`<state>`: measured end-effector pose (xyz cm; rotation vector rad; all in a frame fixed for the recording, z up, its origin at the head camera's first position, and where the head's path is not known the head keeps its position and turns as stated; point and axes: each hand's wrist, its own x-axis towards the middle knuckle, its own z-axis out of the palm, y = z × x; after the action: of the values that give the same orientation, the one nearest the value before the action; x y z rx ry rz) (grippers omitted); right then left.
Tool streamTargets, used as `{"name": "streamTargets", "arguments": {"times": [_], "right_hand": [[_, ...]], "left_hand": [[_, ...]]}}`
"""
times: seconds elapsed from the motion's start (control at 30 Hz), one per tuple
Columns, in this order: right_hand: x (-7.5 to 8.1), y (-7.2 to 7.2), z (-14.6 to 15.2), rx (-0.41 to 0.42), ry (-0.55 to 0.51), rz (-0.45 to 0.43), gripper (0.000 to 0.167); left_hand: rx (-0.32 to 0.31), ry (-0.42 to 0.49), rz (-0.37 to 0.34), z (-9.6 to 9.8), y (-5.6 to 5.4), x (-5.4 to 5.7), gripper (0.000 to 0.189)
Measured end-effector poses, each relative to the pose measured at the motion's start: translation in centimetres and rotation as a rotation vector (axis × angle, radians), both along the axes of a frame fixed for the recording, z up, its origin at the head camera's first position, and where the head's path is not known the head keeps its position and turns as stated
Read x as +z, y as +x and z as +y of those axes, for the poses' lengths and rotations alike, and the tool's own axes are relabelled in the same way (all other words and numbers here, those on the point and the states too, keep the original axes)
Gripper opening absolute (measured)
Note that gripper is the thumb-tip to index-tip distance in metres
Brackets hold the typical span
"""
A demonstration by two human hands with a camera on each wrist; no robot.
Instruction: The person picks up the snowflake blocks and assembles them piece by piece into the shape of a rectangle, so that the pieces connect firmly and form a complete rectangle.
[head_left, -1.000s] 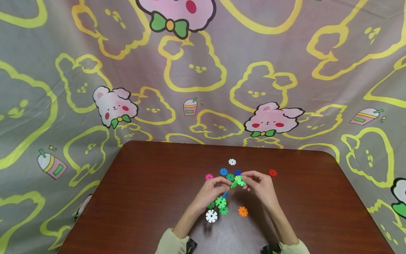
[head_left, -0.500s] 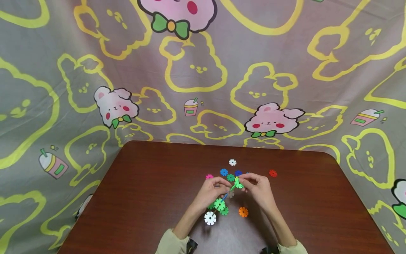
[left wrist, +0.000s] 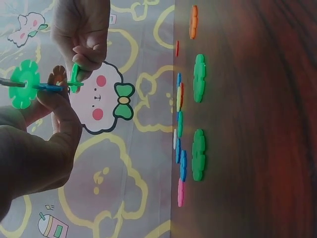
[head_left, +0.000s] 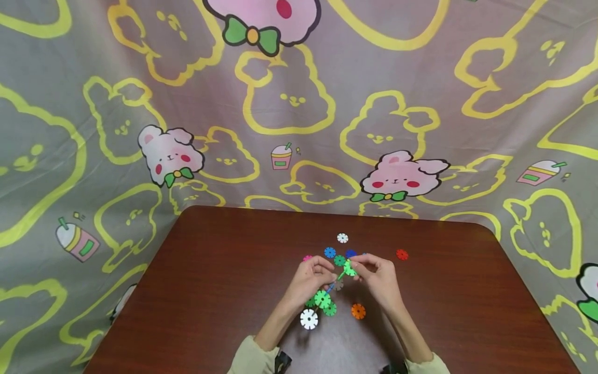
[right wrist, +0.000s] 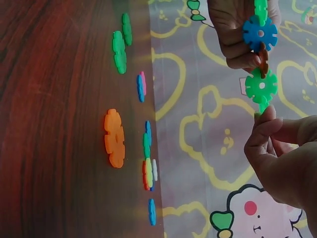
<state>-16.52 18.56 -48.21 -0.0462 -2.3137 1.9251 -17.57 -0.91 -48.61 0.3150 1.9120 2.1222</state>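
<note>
A chain of slotted plastic snowflake discs is held above the table between both hands. My left hand (head_left: 310, 280) pinches the chain near its middle, at the blue disc (right wrist: 260, 33) and the brown disc (right wrist: 264, 63). Towards the person, a green disc (head_left: 322, 299) and a white disc (head_left: 309, 319) extend from that grip. At the far end my right hand (head_left: 380, 278) pinches a green disc (right wrist: 263, 103) between thumb and fingertips. It sits edge-on against another green disc (right wrist: 261, 85), whose slots meet it; its inner part is hidden by the fingers.
Loose discs lie on the brown table (head_left: 210, 291): an orange disc (head_left: 358, 311), a red disc (head_left: 402, 254), a white disc (head_left: 342, 238), a blue disc (head_left: 329, 252) and several others. Green discs (head_left: 329, 309) lie beneath the chain. A patterned cloth (head_left: 299, 119) hangs behind the table.
My right hand has shifted slightly left with its green disc, bringing it in line with the chain. The chain's white end has swung slightly left. My left hand keeps its pinch.
</note>
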Motion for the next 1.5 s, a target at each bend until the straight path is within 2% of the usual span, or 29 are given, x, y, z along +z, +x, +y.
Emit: {"name": "streamTargets", "arguments": {"times": [0.23, 0.5, 0.67, 0.8, 0.9, 1.0, 1.07, 1.17, 1.23, 1.33, 1.4, 1.5], "right_hand": [[0.1, 0.1, -0.3, 0.009, 0.006, 0.02, 0.01], [0.1, 0.2, -1.0, 0.018, -0.007, 0.049, 0.011], [0.0, 0.0, -1.0, -0.04, -0.074, 0.043, 0.012], [0.1, -0.3, -1.2, -0.091, -0.156, 0.058, 0.016], [0.1, -0.4, -1.4, -0.1, -0.214, 0.068, 0.021], [0.0, -0.7, -1.3, -0.085, -0.206, 0.046, 0.021], [-0.1, -0.9, -1.1, -0.055, -0.15, 0.011, 0.019], [-0.5, -1.2, -0.6, 0.018, 0.031, -0.025, 0.013], [-0.9, -1.4, -0.1, 0.063, 0.182, 0.003, 0.012], [-1.7, -1.8, 1.0, 0.091, 0.414, 0.106, 0.016], [-2.2, -2.1, 1.9, 0.108, 0.533, 0.146, 0.022], [-2.9, -3.3, 2.9, 0.181, 0.661, 0.139, 0.029]], "left_hand": [[0.02, -0.016, 0.002, -0.2, 0.0, 0.3, 0.019], [0.045, -0.015, 0.038, -0.6, -0.1, 0.2, 0.021], [0.045, -0.007, 0.024, -0.3, -0.2, 0.2, 0.026], [0.076, -0.007, 0.004, -0.1, -0.2, 0.1, 0.025], [0.101, 0.033, -0.023, -0.1, -0.2, 0.0, 0.023], [0.123, 0.101, -0.051, -0.2, -0.3, 0.0, 0.024], [0.137, 0.151, -0.063, -0.4, -0.4, 0.1, 0.026], [0.155, 0.193, -0.073, -0.6, -0.5, 0.2, 0.032], [0.157, 0.202, -0.074, -0.7, -0.6, 0.3, 0.038], [0.156, 0.191, -0.077, -0.8, -0.8, 0.3, 0.049], [0.155, 0.178, -0.084, -0.8, -0.9, 0.2, 0.055], [0.163, 0.162, -0.105, -0.8, -1.0, 0.2, 0.06]]}}
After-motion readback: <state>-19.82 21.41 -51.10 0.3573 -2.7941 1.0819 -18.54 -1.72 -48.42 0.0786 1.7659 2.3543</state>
